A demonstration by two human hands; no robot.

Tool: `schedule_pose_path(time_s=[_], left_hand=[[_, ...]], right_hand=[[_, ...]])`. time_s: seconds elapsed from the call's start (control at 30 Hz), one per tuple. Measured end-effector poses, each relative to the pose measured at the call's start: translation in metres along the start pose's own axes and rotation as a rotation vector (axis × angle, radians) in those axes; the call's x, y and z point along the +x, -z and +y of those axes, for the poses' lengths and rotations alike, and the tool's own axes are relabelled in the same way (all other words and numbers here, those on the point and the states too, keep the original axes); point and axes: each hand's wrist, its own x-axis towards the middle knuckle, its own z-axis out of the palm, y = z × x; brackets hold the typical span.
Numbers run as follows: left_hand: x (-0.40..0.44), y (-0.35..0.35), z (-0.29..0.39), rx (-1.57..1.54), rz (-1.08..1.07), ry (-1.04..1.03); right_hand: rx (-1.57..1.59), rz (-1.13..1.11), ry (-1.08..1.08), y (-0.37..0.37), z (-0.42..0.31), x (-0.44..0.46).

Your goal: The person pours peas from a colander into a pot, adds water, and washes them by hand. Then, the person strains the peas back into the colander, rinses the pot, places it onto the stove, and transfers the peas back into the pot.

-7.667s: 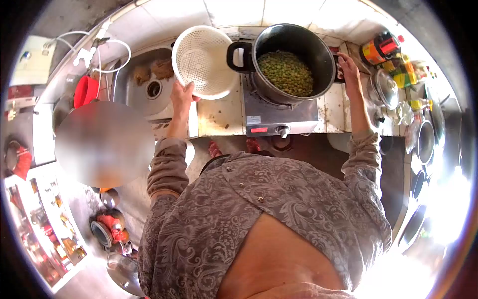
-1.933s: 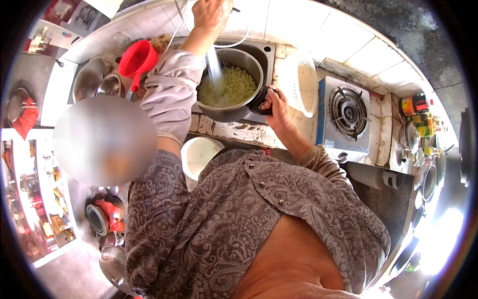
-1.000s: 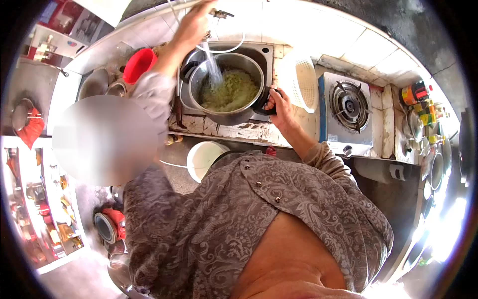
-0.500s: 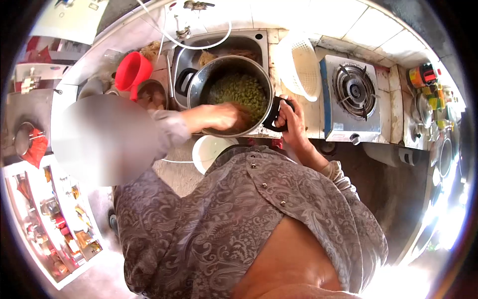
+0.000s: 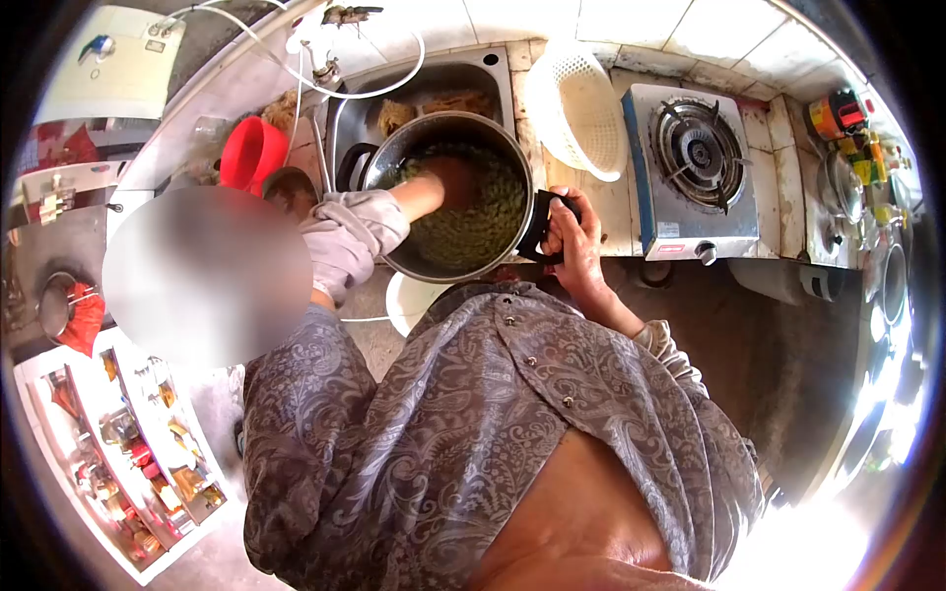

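Kitchen, one, with pale wall tiles (image 5: 631, 25), a grey floor (image 5: 788, 374) and, at the lower left, one white shelf rack (image 5: 128, 458) filled with small goods whose number we could not make out. Counter (image 5: 619, 212), one, tiled and stained, running along the wall. Set into it we recorded one steel sink (image 5: 357, 113) with one tap (image 5: 325, 71) behind, one white hose (image 5: 345, 96) looping above it, and two brown clumps (image 5: 396, 116) in the basin. Pot (image 5: 463, 128), one, dark-sided, at the front of the sink, with two black handles and a mass of wet green beans (image 5: 468, 231) too many for us to count. Hands, two: the left (image 5: 453, 182) was down inside the pot among the beans, its fingers hidden, so we could not tell whether they were spread or closed; the right (image 5: 576, 231) was wrapped around the pot's right handle. We further listed one white colander (image 5: 581, 118) on the counter, between pot and stove; one stove (image 5: 660, 212) with a single burner and a single knob; one red dipper (image 5: 252, 153) left of the sink; and one white bucket (image 5: 409, 300) below the counter, partly covered.
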Motion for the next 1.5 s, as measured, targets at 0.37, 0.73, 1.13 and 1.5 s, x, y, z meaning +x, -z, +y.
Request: schedule_pose_path(time_s=[0.37,0.73,1.13,1.5], left_hand=[[-0.061,-0.016,0.038,-1.698,-0.474,0.081],[-0.052,-0.070,-0.039,-1.597,-0.066,-0.248],[-0.030,-0.001,0.054,0.207,0.417,-0.529],[0.005,-0.096,-0.022,-0.575,-0.118,0.072]], right_hand=[[-0.005,0.006,0.036,-0.003,0.000,0.003],[-0.056,-0.032,0.011,-0.001,-0.005,0.004],[-0.039,0.008,-0.002,-0.006,-0.007,0.006],[-0.027,0.043,0.016,-0.001,0.000,0.001]])
